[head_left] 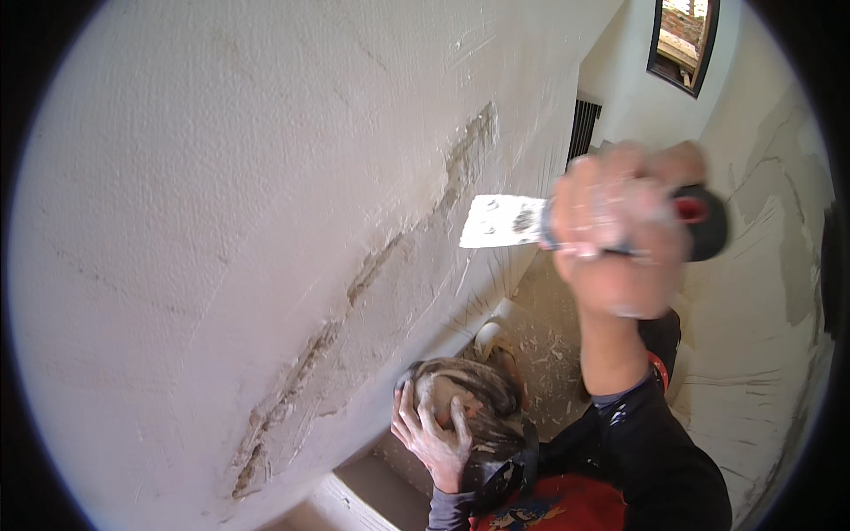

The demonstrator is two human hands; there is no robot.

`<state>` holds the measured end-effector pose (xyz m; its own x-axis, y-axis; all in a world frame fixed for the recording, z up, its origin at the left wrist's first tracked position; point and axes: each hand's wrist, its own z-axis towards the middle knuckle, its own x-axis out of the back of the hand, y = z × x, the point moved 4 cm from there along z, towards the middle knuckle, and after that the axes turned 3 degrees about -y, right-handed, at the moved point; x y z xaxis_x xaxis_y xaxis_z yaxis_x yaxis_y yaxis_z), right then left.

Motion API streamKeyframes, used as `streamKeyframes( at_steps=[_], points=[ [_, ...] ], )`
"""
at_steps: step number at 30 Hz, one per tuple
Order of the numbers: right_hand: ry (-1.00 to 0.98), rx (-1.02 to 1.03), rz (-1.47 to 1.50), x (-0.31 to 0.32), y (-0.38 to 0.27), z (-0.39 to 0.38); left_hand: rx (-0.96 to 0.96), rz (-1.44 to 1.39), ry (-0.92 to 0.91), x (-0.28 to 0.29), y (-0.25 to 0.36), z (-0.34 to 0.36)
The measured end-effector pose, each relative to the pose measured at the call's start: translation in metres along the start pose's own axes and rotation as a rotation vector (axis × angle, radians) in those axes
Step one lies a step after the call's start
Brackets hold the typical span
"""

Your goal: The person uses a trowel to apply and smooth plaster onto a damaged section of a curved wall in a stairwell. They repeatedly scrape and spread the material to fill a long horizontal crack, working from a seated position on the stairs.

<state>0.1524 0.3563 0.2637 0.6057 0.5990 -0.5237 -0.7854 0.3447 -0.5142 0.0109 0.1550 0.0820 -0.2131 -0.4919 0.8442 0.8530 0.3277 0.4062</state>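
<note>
My right hand, smeared by motion, is wrapped round the black and red handle of a putty knife. Its wide blade, white with plaster, points left and overlaps the wall in view; whether it touches cannot be told. Low in the middle, my plaster-stained left hand grips the side of a dark, round, plaster-smeared container, its fingers bent over it. Part of this container is hidden by the hand. A long, rough, slanting groove is cut into the white wall on the left.
Below, the floor is strewn with pale crumbs. A ledge or step lies beneath my left hand. Another wall, with grey patches and cracks, stands at the right. A dark-framed opening and black railing are farther off.
</note>
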Motion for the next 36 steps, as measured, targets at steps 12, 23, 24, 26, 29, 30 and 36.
streamKeyframes(
  at_steps=[12,23,24,26,29,30,36],
  points=[
    [0.078,0.315,-0.258,-0.002,0.007,-0.019,0.010,0.021,0.010,-0.001,0.002,0.005],
    [0.069,0.330,-0.222,0.008,0.014,-0.008,0.010,-0.001,0.026,-0.002,-0.003,-0.002],
    [0.169,0.304,-0.298,0.011,0.020,0.001,0.007,-0.001,0.022,-0.004,-0.002,0.002],
    [0.189,0.325,-0.308,0.009,0.014,0.006,-0.003,-0.016,0.021,-0.006,0.001,0.003],
    [-0.007,0.407,-0.129,-0.008,0.010,-0.007,0.011,0.006,0.062,0.000,-0.007,0.005],
    [0.019,0.416,-0.228,-0.005,0.012,-0.004,0.007,-0.016,0.050,-0.004,-0.003,0.007],
    [-0.391,0.315,-0.950,0.000,-0.004,0.005,0.011,-0.029,0.064,0.002,-0.007,-0.001]
  ],
)
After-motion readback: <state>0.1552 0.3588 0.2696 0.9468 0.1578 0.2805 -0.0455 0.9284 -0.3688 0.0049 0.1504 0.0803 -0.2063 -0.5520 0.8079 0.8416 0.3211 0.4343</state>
